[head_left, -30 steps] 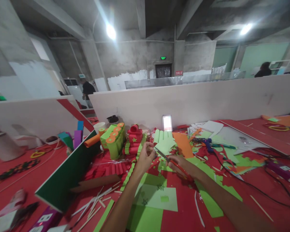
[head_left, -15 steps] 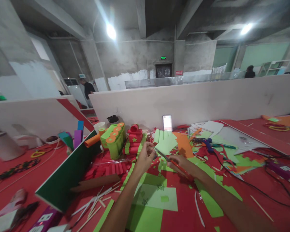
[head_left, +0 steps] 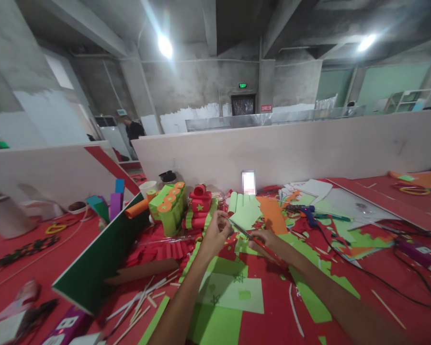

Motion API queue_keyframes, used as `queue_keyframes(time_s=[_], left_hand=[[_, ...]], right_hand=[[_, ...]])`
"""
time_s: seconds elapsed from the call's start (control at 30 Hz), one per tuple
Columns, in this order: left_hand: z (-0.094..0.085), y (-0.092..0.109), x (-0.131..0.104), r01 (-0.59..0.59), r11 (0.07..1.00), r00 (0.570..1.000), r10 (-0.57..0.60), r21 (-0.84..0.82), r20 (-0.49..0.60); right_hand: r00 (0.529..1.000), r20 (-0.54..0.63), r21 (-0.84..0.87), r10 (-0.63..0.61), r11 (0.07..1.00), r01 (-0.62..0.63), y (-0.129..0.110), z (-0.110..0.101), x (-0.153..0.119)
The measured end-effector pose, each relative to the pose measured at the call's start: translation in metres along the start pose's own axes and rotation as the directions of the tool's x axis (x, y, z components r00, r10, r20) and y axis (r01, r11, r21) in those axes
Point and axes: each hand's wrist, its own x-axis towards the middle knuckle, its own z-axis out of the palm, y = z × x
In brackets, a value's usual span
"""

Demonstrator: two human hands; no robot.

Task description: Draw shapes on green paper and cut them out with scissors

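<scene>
My right hand (head_left: 267,239) is closed around a pair of scissors (head_left: 241,229), whose orange-red handles extend back beneath the palm. Their blades point up and left to my left hand (head_left: 218,229). Its fingers are pinched at the blade tips; whatever is between them is too small to make out. Below the hands lies a pale green sheet (head_left: 251,287) with star outlines drawn on it and a small green square on top. Bright green paper (head_left: 215,326) is under that sheet. Just beyond the hands are a light green sheet (head_left: 247,213) and an orange sheet (head_left: 272,215).
Yellow-green paper rolls with orange tops (head_left: 170,208) and red rolls (head_left: 200,207) stand at the back left, beside a dark green board (head_left: 104,256). Thin sticks (head_left: 140,299) lie nearer. A blue glue gun (head_left: 310,215) trails its cable rightward. A lit phone (head_left: 248,183) stands against the white partition.
My hands and the scissors hold almost the same pose. Behind the partition, the person at left has shifted slightly right, and the dark head at right has moved left and is mostly hidden.
</scene>
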Motion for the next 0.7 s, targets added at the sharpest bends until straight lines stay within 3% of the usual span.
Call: queue_keyframes(time_s=[0.43,0.7], left_hand=[[-0.001,-0.0032,0.0004,-0.02,0.999,1.0,0.02,0.027,-0.007],[0.0007,0.0008,0.0002,0.025,1.0,1.0,-0.025,0.012,-0.012]], right_hand=[[0.999,-0.039,-0.11,-0.019,0.994,0.015,0.0012,0.0021,-0.0001],[1.0,-0.024,-0.027,0.0,1.0,-0.001,-0.0055,0.0021,-0.0014]])
